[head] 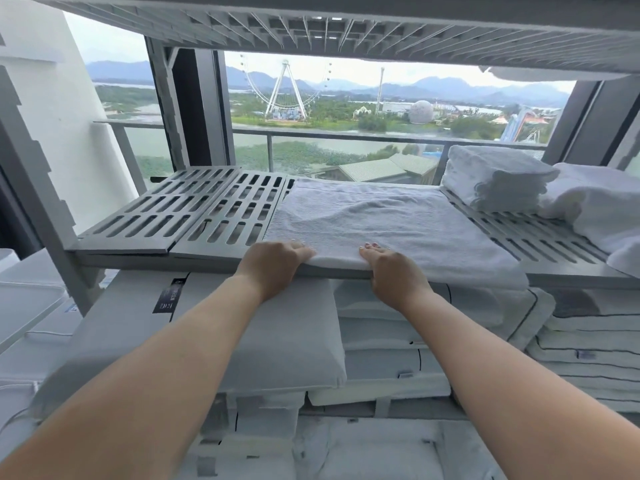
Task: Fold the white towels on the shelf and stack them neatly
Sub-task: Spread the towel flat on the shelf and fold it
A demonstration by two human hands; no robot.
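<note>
From the head camera, one white towel lay spread flat on the slatted grey shelf, directly ahead of both hands, its near edge running along the shelf's front lip. Its long axis ran left to right across the hands, not away from them. The left hand was at the near-left corner, fingers curled onto the cloth and gripping it. The right hand was further along the same edge with its fingertips resting on top; the thumb was hidden, so I could not tell whether it pinched the edge or only pressed it. The two hands were close together, and most of the towel's length stretched past the right hand, where the near edge sagged a little over the lip. Judging from this, the next fold turned on that lopsided hold: the far edge lay straight ahead of both hands, while the free end lay well off to the right, nearer the right hand. Beyond the right hand and further back stood a stack of folded towels, with a loose heap of white cloth just beside it. To the left of the left hand the shelf showed bare slats. Below the left forearm a dark label sat on a wrapped white package, its print too small to read; no brand was legible anywhere.
</note>
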